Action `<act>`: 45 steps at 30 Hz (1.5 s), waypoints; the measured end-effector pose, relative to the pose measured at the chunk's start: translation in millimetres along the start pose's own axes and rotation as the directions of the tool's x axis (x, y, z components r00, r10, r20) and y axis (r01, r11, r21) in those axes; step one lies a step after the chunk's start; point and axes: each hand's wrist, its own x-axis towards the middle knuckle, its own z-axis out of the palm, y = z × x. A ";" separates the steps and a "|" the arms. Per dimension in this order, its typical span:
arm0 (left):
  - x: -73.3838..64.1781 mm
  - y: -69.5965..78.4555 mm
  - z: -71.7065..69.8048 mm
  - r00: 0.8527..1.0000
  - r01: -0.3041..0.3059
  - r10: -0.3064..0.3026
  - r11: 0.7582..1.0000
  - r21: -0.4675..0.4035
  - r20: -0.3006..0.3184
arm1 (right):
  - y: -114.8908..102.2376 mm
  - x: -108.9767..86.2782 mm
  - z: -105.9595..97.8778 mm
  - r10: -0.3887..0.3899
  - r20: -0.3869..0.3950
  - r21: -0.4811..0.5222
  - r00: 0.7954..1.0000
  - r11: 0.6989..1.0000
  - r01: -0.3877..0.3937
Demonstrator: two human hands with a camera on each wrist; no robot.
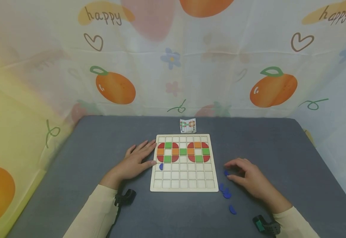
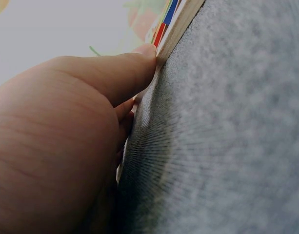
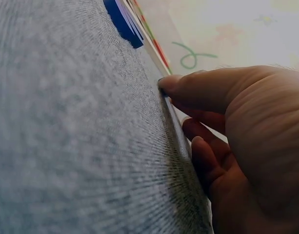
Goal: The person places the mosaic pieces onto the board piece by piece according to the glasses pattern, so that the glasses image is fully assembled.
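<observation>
A square cream board (image 1: 184,188) with a grid of cells lies on the table. Red, green and orange pieces fill several upper cells, and one blue half-round piece (image 1: 161,167) sits in a cell at the left. My left hand (image 1: 134,162) lies flat beside the board, its straight fingers and thumb touching the left edge. Right of the board, my right hand (image 1: 248,177) has thumb and index finger on either side of a small blue piece (image 1: 226,173) at the table surface, pinching it. The thumb partly hides that piece in the right wrist view.
Several loose blue pieces (image 1: 226,194) lie near the board's lower right corner, with a single blue half-round (image 1: 232,209) closer to me. A small printed pattern card (image 1: 188,126) stands behind the board. A patterned cloth (image 1: 214,66) hangs behind the grey table (image 1: 101,132).
</observation>
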 end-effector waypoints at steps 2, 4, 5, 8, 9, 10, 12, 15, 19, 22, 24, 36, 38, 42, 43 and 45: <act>0.3 -0.3 0.3 1.000 0.001 -0.001 1.000 0.002 0.001 | 0.3 -0.3 -1.2 -0.008 0.005 0.006 1.000 1.000 0.008; 0.2 -0.3 0.3 1.000 0.000 0.000 1.000 0.001 0.002 | 1.3 -0.5 -1.9 -0.014 0.013 0.012 1.000 1.000 0.014; 0.3 -0.3 0.4 1.000 0.002 -0.002 1.000 0.001 0.004 | 2.1 -0.7 -2.4 -0.017 0.018 0.014 1.000 1.000 0.017; 0.6 0.0 0.9 1.000 -0.001 0.001 1.000 0.003 0.001 | 4.6 -1.7 -3.9 -0.025 0.027 0.017 0.999 1.000 0.025; 0.7 0.3 1.2 1.000 0.001 -0.001 1.000 0.004 0.001 | 5.4 -2.0 -4.4 -0.030 0.027 0.015 0.999 0.999 0.030; 0.8 0.4 1.3 1.000 0.000 0.000 1.000 0.003 -0.002 | 6.0 -2.2 -4.8 -0.034 0.026 0.014 0.999 0.999 0.034; 0.9 0.9 1.6 1.000 -0.002 0.002 1.000 0.001 -0.008 | 6.6 -2.5 -5.5 -0.044 0.023 0.015 0.999 0.999 0.044; 1.2 1.1 1.8 1.000 0.000 0.000 1.000 -0.003 -0.009 | 7.1 -2.4 -6.3 -0.053 0.023 0.017 0.998 0.998 0.053; 1.4 1.4 1.3 1.000 -0.002 0.002 1.000 -0.004 -0.010 | 7.1 -2.0 -7.5 -0.050 0.035 0.013 0.998 0.999 0.049; 1.0 1.8 0.8 1.000 -0.006 0.006 1.000 -0.005 -0.015 | 6.3 -1.8 -7.7 -0.054 0.038 0.007 0.998 0.999 0.054; 0.8 1.8 0.5 1.000 -0.010 0.010 1.000 -0.009 -0.019 | 5.4 -1.7 -6.9 -0.063 0.030 0.003 0.998 0.998 0.063; 0.8 -0.1 0.3 1.000 0.012 -0.012 1.000 0.001 0.006 | -1.6 -0.8 0.5 -0.012 -0.033 0.002 0.999 1.000 0.012; 0.5 -0.7 0.2 1.000 0.014 -0.014 1.000 0.001 0.007 | -3.4 -0.6 1.7 -0.001 -0.046 0.012 0.999 1.000 0.001; 0.4 0.0 -0.5 1.000 0.010 -0.010 1.000 -0.008 0.005 | -8.7 -0.4 4.7 -0.003 -0.074 0.032 0.997 0.999 0.005; 0.5 0.3 -0.5 1.000 0.010 -0.010 1.000 -0.009 0.006 | -10.5 -0.5 5.4 -0.006 -0.078 0.035 0.997 0.999 0.009; 1.1 0.4 -0.2 1.000 0.011 -0.011 1.000 -0.012 0.009 | -14.6 -0.5 6.4 -0.022 -0.084 0.031 0.996 0.999 0.024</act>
